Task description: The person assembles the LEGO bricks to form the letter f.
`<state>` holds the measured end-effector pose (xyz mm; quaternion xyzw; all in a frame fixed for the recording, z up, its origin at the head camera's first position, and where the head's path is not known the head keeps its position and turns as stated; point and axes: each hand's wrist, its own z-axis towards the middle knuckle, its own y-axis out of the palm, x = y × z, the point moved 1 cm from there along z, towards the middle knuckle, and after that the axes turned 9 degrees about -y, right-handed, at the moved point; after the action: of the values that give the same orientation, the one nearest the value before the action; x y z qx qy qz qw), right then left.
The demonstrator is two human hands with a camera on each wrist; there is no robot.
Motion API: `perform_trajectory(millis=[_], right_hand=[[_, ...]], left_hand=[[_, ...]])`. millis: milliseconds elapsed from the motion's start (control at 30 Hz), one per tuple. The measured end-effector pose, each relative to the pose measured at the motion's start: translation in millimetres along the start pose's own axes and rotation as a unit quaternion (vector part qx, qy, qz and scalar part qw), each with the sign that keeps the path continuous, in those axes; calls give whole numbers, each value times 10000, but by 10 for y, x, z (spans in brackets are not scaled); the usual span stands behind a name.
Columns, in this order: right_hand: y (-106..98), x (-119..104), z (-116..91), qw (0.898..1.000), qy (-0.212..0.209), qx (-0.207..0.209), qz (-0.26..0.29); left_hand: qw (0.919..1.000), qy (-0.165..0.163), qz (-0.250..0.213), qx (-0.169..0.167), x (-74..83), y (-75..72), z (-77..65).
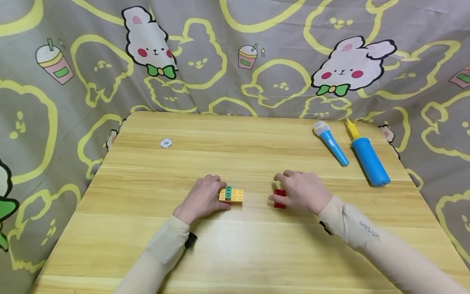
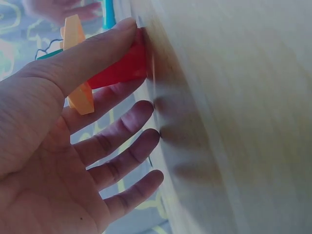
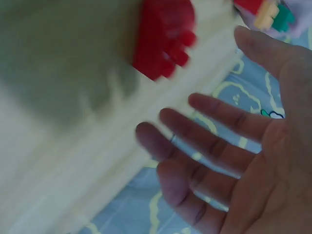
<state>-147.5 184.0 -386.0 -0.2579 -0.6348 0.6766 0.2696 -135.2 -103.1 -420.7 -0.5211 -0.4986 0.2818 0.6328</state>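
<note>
My left hand (image 1: 202, 199) pinches a small stack of toy building blocks between thumb and index finger, with the other fingers spread. At the bottom of that stack is a red block (image 2: 127, 66). Across it lies a long yellow block (image 1: 237, 196), topped by a small green block (image 1: 228, 192). To the right, a second red block (image 3: 163, 34), with a curved side and studs, sits on the table. My right hand (image 1: 304, 191) is over and beside this block, fingers parted; the right wrist view shows a gap between them and it.
A blue toy microphone (image 1: 333, 146) and a blue hand pump (image 1: 371, 162) with a yellow nozzle lie at the table's back right. A round white token (image 1: 166, 143) marked 10 lies at the back left. Patterned cloth (image 1: 220, 53) hangs behind the wooden table (image 1: 235, 253).
</note>
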Motion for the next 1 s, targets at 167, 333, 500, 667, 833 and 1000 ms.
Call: perform_trajectory(millis=[167,333,500,667,833,1000], right_hand=[[156,-79,-68,9983,451,-339,-151],[230,-108,-108,9969,616,-447,-218],[264,-91,-127,9986,449,-202,-183],[245,-52,-119,9996,129,144,-185],[140,-39,-65,9979,-223,595,-79],[-78,-75,71,9949,-683,736,-108]], left_hand=[[10000,-43,64,-1,2,11,2],[10000,-52,55,-32,9,24,6],[10000,-64,63,-30,10,23,18],[9999,-138,64,-37,14,5,16],[9998,-182,65,-52,15,-2,8],[9998,-194,49,-67,19,2,4]])
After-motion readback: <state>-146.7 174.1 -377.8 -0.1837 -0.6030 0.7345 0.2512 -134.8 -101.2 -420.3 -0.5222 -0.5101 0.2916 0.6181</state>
